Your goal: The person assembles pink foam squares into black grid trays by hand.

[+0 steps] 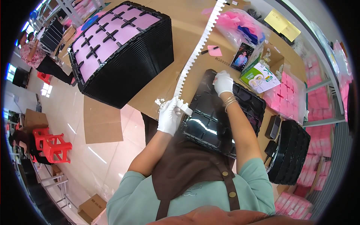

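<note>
Before me lies a shallow black plastic tray [210, 123] with moulded compartments and a glossy, reflective surface. At its left edge my left hand [168, 117], in a white glove, is closed round the near end of a white strip; a small white block-like end sticks out past the fingers over the tray. The long white toothed strip [193, 56] runs from there to the far edge of the table. My right hand [224, 83], also gloved, rests at the tray's far side with fingers curled together; what they pinch, if anything, is hidden.
A tall stack of black trays [127, 63] with pink tops stands left. White scraps [160, 102] lie by my left hand. Rightward are a propped phone [242, 56], a green-white box [259, 77], pink packs [287, 93] and another black tray stack [288, 153]. A person [37, 52] stands far left.
</note>
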A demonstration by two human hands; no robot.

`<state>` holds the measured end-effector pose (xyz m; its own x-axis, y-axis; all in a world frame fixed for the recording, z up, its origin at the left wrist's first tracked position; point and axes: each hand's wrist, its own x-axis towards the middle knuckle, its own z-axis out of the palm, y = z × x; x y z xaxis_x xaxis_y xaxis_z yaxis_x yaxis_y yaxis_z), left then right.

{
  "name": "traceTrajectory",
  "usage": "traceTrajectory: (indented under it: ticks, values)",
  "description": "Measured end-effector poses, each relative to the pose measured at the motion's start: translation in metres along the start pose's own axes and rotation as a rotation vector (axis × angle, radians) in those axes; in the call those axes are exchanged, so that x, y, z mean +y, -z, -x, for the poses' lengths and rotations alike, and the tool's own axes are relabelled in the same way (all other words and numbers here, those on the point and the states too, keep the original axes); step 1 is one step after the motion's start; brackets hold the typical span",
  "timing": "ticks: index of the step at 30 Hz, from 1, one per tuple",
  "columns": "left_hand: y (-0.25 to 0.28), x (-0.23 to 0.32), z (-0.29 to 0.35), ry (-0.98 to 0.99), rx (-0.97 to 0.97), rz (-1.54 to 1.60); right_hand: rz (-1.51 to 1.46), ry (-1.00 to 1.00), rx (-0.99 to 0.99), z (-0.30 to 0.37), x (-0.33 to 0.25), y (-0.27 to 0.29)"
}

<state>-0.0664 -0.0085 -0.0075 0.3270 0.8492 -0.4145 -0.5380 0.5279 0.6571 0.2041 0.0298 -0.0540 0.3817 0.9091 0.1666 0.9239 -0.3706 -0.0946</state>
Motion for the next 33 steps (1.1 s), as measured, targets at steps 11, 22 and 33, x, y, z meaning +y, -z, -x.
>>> traceTrajectory:
  ticks: [11, 22, 33]
  values:
    - [0.001, 0.013, -0.002, 0.142, -0.046, 0.172, -0.572, -0.107, 0.253, -0.007, 0.027, 0.010]
    - [-0.012, 0.018, 0.013, 0.042, -0.111, -0.116, -0.180, -0.160, 0.386, -0.007, 0.140, 0.161]
    - [-0.027, 0.012, 0.022, -0.063, -0.149, -0.387, -1.015, 0.156, -0.227, 0.123, -0.065, 0.109]
